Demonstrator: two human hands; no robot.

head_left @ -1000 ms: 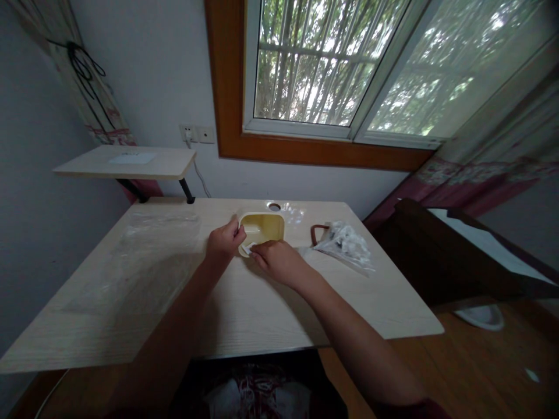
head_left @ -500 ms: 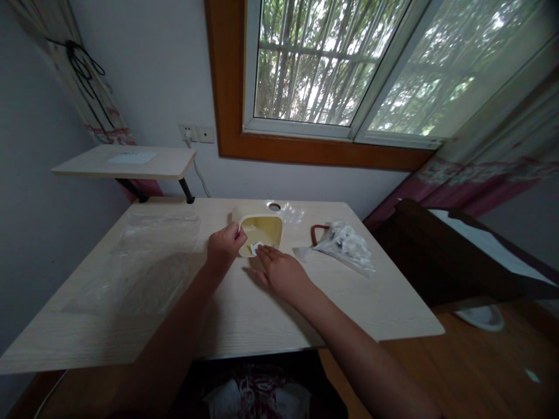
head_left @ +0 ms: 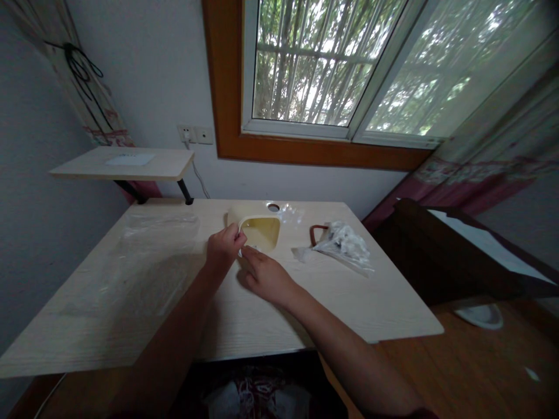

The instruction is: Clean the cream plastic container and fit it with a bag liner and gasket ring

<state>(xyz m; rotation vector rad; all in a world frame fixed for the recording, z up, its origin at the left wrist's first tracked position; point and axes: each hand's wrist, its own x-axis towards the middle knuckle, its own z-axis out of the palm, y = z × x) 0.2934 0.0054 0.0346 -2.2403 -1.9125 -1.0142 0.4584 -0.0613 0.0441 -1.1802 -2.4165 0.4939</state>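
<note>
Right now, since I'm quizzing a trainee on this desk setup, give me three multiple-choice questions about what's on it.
1. Where does the clear plastic bag of white pieces lie relative to the shallow plastic container?
A. On the wall shelf
B. Inside it
C. On the desk, to its right in this view

2. What colour is the container?
A. Pale yellow
B. Dark blue
C. Bright red

3. What is the left hand doing?
A. Lying flat on the desk
B. Holding the bag
C. Gripping the container's rim

Answers:
1. C, the bag lies apart from the container on the desktop.
2. A, its inside shows pale yellow.
3. C, the fingers curl around the rim.
</note>
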